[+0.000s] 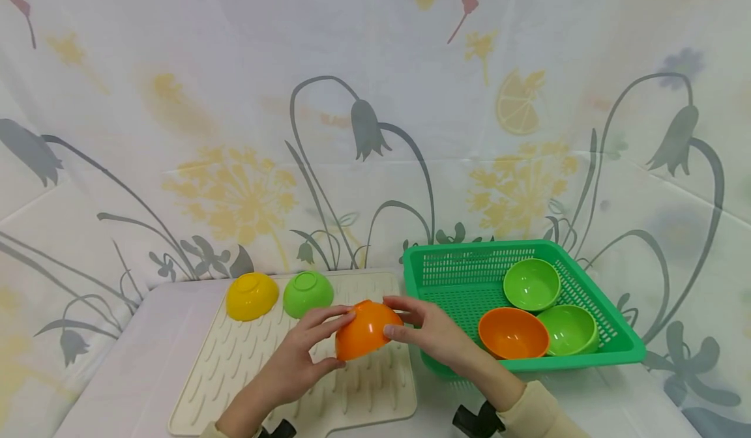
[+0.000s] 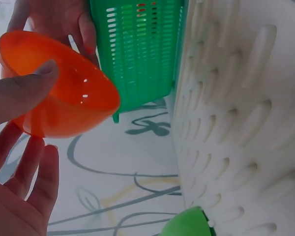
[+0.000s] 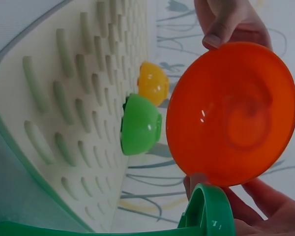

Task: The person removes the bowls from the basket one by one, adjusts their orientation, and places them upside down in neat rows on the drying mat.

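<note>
Both hands hold an orange bowl [image 1: 366,334] above the cream ridged mat [image 1: 235,373], its base tipped up in the head view. My left hand [image 1: 296,360] grips it from the left, thumb at the rim and fingers round the outside. From the other side my right hand [image 1: 440,334] pinches the bowl near its base and edge. The bowl's glossy inside faces the right wrist view. At the back of the mat, a yellow bowl [image 1: 252,296] and a light green bowl [image 1: 308,294] lie upside down beside each other.
To the right stands a green perforated basket [image 1: 452,275]. In it are another orange bowl [image 1: 513,334] and two light green bowls, one at the back [image 1: 532,285] and one at the front [image 1: 569,330]. A flower-patterned cloth [image 1: 375,197] hangs behind the table.
</note>
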The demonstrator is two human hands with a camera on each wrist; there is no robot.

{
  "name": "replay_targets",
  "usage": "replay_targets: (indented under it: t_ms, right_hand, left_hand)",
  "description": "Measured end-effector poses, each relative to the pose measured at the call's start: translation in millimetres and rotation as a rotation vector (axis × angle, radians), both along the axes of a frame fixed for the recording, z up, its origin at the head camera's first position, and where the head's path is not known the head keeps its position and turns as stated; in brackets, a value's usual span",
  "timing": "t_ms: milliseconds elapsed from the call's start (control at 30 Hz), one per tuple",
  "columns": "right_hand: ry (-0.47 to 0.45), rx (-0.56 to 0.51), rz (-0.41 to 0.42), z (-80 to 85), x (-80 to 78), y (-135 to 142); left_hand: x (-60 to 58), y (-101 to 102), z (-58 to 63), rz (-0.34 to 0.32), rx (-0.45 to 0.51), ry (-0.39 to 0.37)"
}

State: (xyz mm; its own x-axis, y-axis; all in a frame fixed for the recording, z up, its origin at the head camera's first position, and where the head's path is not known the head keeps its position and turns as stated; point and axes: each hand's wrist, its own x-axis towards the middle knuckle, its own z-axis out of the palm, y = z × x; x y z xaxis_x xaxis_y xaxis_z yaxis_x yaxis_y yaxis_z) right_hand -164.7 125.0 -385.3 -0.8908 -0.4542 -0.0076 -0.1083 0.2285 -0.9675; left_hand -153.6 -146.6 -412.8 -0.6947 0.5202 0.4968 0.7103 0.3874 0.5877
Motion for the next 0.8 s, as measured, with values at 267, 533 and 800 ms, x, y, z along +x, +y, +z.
replay_targets:
  t_ms: [267, 533, 800]
  right_hand:
    - [-0.009, -0.007, 0.020, 1.5, 1.3, -0.2]
    - [-0.016, -0.047, 0.037, -1.4, 1.6, 1.4]
    - [-0.023, -0.099, 0.088, -4.9, 0.8, 2.3]
  left_hand:
    - [1.1, 1.4, -0.3, -0.034, 0.000, 0.061]
    - [-0.1, 0.1, -3.6, -0.073, 0.091, -0.016]
    - [0.6, -1.2, -0.3, -0.077, 0.088, -0.173]
